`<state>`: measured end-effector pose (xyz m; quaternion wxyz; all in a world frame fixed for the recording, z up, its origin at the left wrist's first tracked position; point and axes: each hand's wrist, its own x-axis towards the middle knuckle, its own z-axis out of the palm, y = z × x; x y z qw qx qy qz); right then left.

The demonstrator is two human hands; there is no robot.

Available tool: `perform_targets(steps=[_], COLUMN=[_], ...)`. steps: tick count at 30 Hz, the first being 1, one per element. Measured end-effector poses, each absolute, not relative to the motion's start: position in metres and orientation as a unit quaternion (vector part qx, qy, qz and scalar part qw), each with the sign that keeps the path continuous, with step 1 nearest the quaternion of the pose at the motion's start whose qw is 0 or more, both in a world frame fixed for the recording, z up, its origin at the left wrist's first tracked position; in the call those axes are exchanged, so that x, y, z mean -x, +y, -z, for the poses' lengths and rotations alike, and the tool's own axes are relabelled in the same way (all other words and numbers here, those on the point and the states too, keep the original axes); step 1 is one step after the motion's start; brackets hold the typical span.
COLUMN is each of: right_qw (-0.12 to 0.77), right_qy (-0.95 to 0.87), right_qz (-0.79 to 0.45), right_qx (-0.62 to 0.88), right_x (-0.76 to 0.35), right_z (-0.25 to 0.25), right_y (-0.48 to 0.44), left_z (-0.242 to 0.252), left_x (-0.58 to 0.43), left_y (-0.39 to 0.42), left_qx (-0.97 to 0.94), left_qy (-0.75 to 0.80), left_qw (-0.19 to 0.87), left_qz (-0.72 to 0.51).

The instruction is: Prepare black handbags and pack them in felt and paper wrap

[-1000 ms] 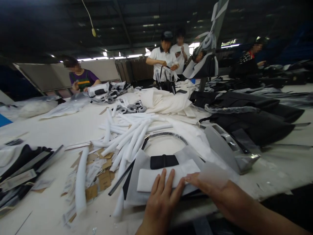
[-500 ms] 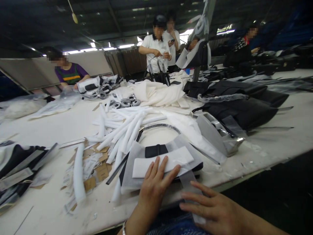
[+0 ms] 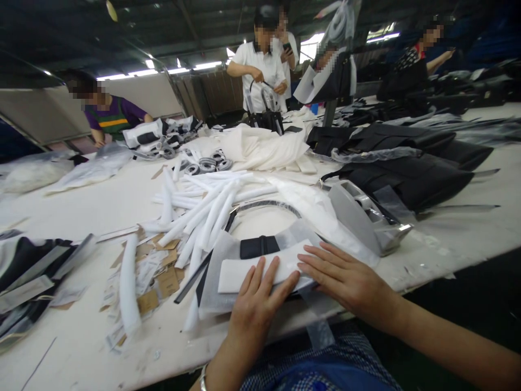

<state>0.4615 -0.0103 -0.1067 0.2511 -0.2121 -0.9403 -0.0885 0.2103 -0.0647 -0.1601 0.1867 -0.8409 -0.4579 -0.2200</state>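
Note:
A black handbag (image 3: 253, 247) lies flat at the table's near edge, its curved handle (image 3: 268, 205) pointing away from me. Translucent white wrapping (image 3: 215, 288) covers most of its front. Across it rests a folded white foam strip (image 3: 238, 276). My left hand (image 3: 260, 296) lies on the strip's lower middle, fingers spread. On the strip's right end my right hand (image 3: 345, 279) is laid flat, fingers stretched out. A clear plastic strap (image 3: 319, 332) hangs over the table edge below the bag.
White foam tubes (image 3: 211, 212) are heaped behind the bag, with paper tags (image 3: 163, 285) to their left. Black bags (image 3: 399, 168) lie at the right. A wrapped piece (image 3: 366, 217) stands beside the handbag. Several people work across the table (image 3: 81, 217).
My right hand has moved up and left from the clear strap onto the foam strip's right end. The strap now hangs over the edge. My left hand stays on the strip.

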Motion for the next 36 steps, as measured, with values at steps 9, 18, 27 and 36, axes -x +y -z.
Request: perform_targets(steps=[9, 18, 27, 36], right_qw=[0.274, 0.323, 0.322, 0.223], right_qy=[-0.927, -0.911, -0.914, -0.961], right_qz=[0.064, 0.065, 0.077, 0.083], right_qx=[0.248, 0.249, 0.235, 0.142], right_x=[-0.460, -0.460, -0.463, -0.508], right_z=[0.134, 0.148, 0.149, 0.192], right_y=[-0.006, -0.008, -0.007, -0.065], left_z=[0.157, 0.127, 0.163, 0.164], left_x=[-0.213, -0.241, -0.255, -0.256], left_y=[-0.064, -0.069, -0.062, -0.063], left_qx=[0.842, 0.804, 0.782, 0.780], left_qy=[-0.484, -0.557, -0.532, -0.531], left_qw=[0.148, 0.003, 0.109, 0.107], left_qz=[0.188, 0.208, 0.306, 0.315])
